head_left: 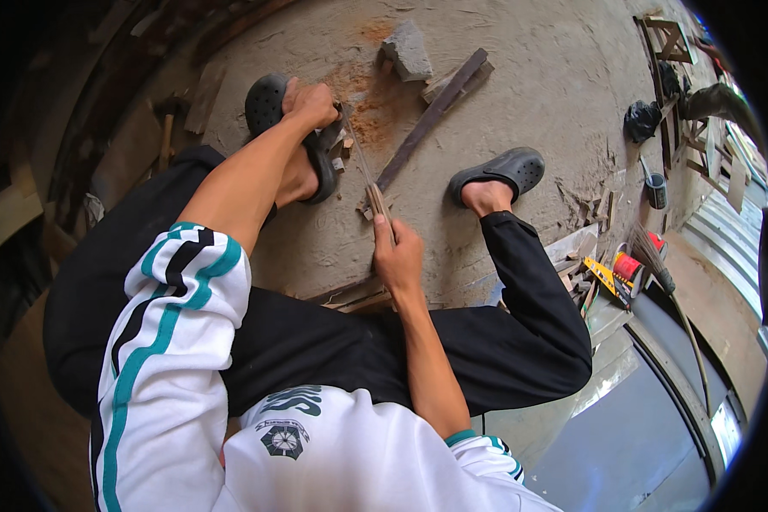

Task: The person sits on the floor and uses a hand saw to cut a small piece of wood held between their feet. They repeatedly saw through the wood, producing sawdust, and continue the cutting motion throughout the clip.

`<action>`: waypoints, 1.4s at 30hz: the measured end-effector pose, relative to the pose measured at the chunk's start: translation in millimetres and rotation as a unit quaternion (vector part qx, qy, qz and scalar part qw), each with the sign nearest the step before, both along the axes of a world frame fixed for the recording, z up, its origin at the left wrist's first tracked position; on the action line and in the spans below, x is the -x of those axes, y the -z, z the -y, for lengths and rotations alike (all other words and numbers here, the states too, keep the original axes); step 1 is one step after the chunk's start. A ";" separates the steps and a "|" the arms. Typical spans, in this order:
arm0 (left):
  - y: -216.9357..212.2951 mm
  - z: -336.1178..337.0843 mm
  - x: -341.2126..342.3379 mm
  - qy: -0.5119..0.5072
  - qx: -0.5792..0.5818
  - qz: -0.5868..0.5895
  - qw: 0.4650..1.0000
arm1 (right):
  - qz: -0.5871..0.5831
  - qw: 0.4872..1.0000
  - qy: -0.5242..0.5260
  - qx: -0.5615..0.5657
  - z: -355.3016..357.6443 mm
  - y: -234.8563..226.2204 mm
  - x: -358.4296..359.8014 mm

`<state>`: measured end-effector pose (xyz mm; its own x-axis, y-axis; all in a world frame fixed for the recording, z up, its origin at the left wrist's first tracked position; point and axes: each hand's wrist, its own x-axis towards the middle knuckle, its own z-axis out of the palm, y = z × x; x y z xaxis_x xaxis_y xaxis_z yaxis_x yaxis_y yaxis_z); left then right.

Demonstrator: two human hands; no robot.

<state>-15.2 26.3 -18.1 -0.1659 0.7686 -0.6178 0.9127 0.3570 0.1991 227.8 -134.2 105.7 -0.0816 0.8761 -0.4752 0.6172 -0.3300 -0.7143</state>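
My left hand [311, 104] is closed by my left shoe, round the dark grip end of a long thin blade [360, 154]. Seen nearly edge-on, it looks like a saw, but its teeth do not show. The blade slants down to a short wood piece [377, 201], and whether it touches the wood I cannot tell. My right hand [398, 256] is closed on that piece, thumb along its top. Just beyond it, a dark wood strip [435, 115] lies slanted, its near end by the held piece. Small wood offcuts [340, 162] lie beside my left shoe [320, 171].
A grey concrete block [408, 51] and reddish sawdust [369, 124] are on the rough floor ahead. My right shoe [508, 175] stands to the right. Farther right are a dark cup [655, 189], a broom [657, 269], a red can [628, 266] and wood scraps. Boards lean at the left.
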 end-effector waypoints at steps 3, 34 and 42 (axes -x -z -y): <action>7.3 2.3 7.5 0.023 -0.014 0.003 1.000 | -0.012 1.000 0.017 0.003 8.5 -9.0 -13.5; -3.2 1.2 -1.0 0.016 -0.011 -0.040 0.999 | -0.194 0.976 -0.021 0.092 -3.4 79.8 -18.8; 2.7 -0.6 0.2 0.026 -0.019 -0.041 0.999 | -0.026 0.990 0.009 0.138 -14.4 77.7 -6.4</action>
